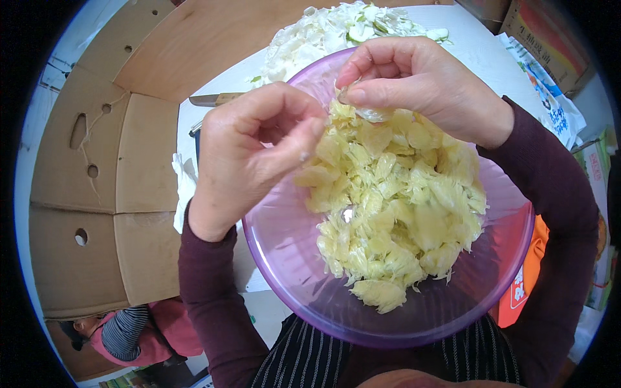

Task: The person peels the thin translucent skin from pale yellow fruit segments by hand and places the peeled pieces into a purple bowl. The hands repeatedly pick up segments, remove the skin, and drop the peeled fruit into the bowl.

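Note:
A large translucent purple plastic bowl [286, 291] stands before me with a heap of peeled pale-yellow citrus flesh [388, 194], which looks like pomelo. Over its far part, my right hand [407, 82] pinches a small, partly translucent scrap of citrus membrane [343, 94] between thumb and fingers. My left hand [262, 131] hovers above the bowl's left side, thumb and index tips close together. Whether anything is between those tips cannot be made out. A small white speck sticks to the left thumb.
Behind the bowl, white membrane and peel scraps [315, 43] are piled on a white table [461, 29]. A knife [213, 99] lies at the left. Open cardboard [145, 155] borders the left side; a printed plastic bag [548, 92] lies right. A person [126, 334] is at lower left.

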Demonstrator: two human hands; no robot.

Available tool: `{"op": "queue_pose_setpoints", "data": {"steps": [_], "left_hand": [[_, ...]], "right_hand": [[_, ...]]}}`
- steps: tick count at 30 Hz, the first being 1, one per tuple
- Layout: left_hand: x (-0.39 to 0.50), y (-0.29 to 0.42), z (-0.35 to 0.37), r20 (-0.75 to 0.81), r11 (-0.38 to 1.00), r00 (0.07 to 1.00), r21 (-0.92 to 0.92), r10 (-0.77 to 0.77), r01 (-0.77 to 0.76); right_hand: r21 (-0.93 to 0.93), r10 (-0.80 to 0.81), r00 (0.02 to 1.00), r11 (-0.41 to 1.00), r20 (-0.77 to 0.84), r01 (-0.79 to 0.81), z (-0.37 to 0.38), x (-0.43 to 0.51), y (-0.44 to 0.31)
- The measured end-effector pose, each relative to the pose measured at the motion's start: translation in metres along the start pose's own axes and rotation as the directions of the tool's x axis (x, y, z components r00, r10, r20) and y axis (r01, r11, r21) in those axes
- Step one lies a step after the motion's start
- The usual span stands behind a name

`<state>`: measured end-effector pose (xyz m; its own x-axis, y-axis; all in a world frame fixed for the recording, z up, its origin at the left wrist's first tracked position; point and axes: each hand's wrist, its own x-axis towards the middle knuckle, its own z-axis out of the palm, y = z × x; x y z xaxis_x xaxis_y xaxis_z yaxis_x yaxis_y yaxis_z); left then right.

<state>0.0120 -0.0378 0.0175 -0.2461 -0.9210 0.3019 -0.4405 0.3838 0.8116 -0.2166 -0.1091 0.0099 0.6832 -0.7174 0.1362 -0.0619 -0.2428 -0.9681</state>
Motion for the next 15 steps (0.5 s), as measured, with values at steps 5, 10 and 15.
{"op": "queue_pose_setpoints", "data": {"steps": [5, 10, 15], "left_hand": [[-0.005, -0.002, -0.027, 0.016, 0.997, 1.000, 0.070, -0.024, 0.023], [-0.001, -0.010, -0.048, -0.058, 0.955, 0.998, 0.295, 0.039, -0.020], [0.004, -0.022, -0.059, -0.125, 0.881, 0.991, 0.462, -0.053, 0.105]], "right_hand": [[0.031, 0.007, 0.996, 0.999, 0.087, -0.010, -0.006, 0.003, 0.000], [0.044, 0.029, 0.988, 0.998, 0.149, -0.036, -0.016, 0.005, 0.007], [-0.273, -0.096, 0.994, 0.956, 0.057, 0.108, -0.022, 0.008, 0.008]]}}
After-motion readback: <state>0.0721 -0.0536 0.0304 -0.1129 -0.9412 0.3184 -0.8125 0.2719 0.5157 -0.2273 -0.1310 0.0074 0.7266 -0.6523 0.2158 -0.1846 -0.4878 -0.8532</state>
